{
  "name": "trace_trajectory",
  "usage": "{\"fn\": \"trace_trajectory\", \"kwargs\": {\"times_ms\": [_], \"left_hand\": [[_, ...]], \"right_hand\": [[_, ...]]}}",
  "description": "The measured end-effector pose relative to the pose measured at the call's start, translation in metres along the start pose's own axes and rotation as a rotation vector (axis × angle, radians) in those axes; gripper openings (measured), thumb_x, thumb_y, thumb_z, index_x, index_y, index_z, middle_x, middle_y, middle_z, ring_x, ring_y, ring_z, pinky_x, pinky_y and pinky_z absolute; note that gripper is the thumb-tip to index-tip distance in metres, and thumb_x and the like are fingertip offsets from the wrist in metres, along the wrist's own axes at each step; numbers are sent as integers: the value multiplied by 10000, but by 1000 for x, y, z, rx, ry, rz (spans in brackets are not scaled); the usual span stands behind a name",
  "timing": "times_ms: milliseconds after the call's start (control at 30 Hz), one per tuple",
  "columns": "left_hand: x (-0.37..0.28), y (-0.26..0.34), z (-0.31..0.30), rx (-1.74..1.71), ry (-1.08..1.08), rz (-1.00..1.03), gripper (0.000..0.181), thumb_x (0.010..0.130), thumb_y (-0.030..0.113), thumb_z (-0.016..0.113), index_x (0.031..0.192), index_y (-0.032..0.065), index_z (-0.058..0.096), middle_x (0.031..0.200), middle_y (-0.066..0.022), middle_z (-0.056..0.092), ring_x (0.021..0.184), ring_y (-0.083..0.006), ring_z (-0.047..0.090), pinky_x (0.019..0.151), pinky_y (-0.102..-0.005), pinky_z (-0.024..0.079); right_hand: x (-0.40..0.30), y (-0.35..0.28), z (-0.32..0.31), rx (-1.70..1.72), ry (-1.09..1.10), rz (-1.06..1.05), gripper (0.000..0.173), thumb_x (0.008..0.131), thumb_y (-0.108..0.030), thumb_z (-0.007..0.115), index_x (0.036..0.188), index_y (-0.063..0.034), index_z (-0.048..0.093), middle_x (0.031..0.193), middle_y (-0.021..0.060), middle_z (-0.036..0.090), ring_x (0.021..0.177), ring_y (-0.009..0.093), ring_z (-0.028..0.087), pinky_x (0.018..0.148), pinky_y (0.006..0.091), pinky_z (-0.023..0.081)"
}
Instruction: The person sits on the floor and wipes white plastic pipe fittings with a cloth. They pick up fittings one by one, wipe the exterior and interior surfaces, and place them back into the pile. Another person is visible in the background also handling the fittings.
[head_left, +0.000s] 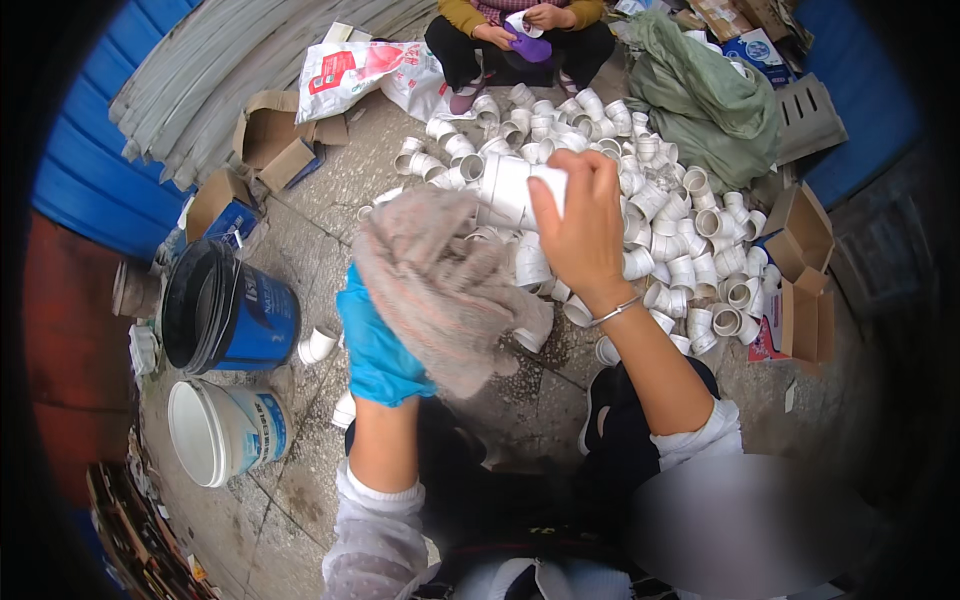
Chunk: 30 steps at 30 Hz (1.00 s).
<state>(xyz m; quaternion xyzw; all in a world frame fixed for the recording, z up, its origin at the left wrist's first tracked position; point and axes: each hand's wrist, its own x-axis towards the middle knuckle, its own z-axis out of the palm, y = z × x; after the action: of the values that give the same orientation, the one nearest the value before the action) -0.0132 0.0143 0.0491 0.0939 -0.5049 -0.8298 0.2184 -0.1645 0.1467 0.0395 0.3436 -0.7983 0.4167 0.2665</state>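
My right hand (581, 221), bare, grips one end of a white plastic pipe fitting (514, 191) in front of me. On my left hand (382, 341) is a blue glove, and a greyish-pink cloth (442, 292) lies over that hand and hides its fingers. The cloth touches the near left end of the fitting. Beyond and to the right of my hands, a large pile of white pipe elbows (667, 247) spreads over the paved ground. A loose elbow (319, 345) lies left of my gloved hand.
A blue bucket (262, 315) and a white bucket (251, 431) lie at the left. Across the pile a person (517, 37) squats with a fitting and a purple cloth. Cardboard boxes (810, 322) stand at the right, below a green sack (705, 105).
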Motion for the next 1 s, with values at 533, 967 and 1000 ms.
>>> {"fn": "trace_trajectory", "kwargs": {"times_ms": [533,967,1000], "left_hand": [[-5,-34,-4,-197,163,-379,515,842,264,569,1259,-5,434,1133,-169,566,1010,-276,572,875,-374,484],[-6,-43,13,-389,11,-434,546,888,286,513,1339,28,346,1275,-133,474,1118,-242,516,922,-377,461],[-4,-37,18,-381,-26,-406,543,885,274,511,1337,23,345,1276,-141,472,1119,-250,515,926,-379,456]], "right_hand": [[11,-19,-34,969,-427,438,392,919,-302,482,1231,-68,450,1072,68,532,1004,137,497,875,277,385],[-12,-36,-21,1306,-678,619,669,713,-149,707,1272,8,373,1190,108,501,1111,192,486,949,331,390],[-11,-31,-22,1390,-577,670,642,712,-137,687,1261,11,387,1175,111,513,1099,194,495,950,330,386]]}}
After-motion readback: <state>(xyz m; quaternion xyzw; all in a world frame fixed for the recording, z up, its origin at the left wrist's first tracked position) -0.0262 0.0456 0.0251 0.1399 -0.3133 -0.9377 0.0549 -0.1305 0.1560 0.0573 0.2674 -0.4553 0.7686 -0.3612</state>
